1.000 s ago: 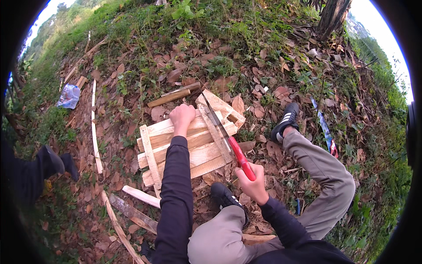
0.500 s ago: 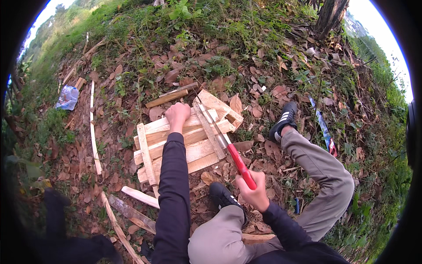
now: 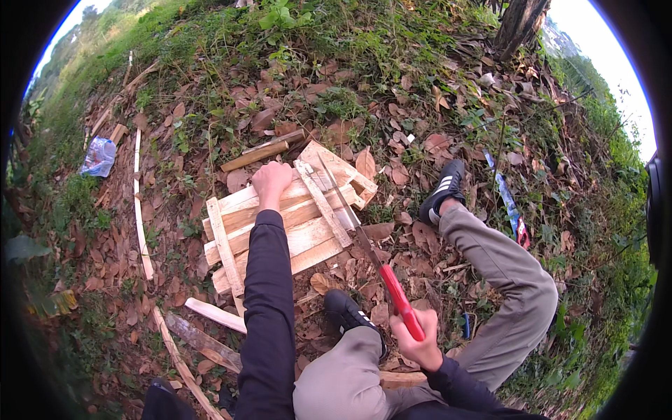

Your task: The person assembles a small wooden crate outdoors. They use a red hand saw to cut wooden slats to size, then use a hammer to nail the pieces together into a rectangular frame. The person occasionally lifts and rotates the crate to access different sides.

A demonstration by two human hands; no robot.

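My right hand (image 3: 418, 339) is wrapped around the red handle (image 3: 402, 299) of a handsaw. The saw's long, thin blade (image 3: 359, 229) slants up and left across the right ends of several pale wooden planks (image 3: 308, 241). These planks lie side by side, joined by crosswise strips, one at the left (image 3: 224, 245) and one at the right (image 3: 323, 203). My left hand (image 3: 271, 183) is closed over the upper edge of the planks, close to the right strip. Its fingertips are hidden beneath the knuckles. A wider board (image 3: 336, 166) pokes out beyond the blade.
Loose wood pieces (image 3: 255, 155) lie just past the planks, and long thin strips (image 3: 140, 203) to the left. A clear plastic bottle (image 3: 99, 157) rests far left. My shoes (image 3: 444, 190) flank the saw. A blue sleeve-like strip (image 3: 507, 196) lies right, among dry leaves and grass.
My right hand has drawn the saw back toward the lower right, so more blade shows on the near side of the planks. My left hand stays on the planks; the view has shifted slightly.
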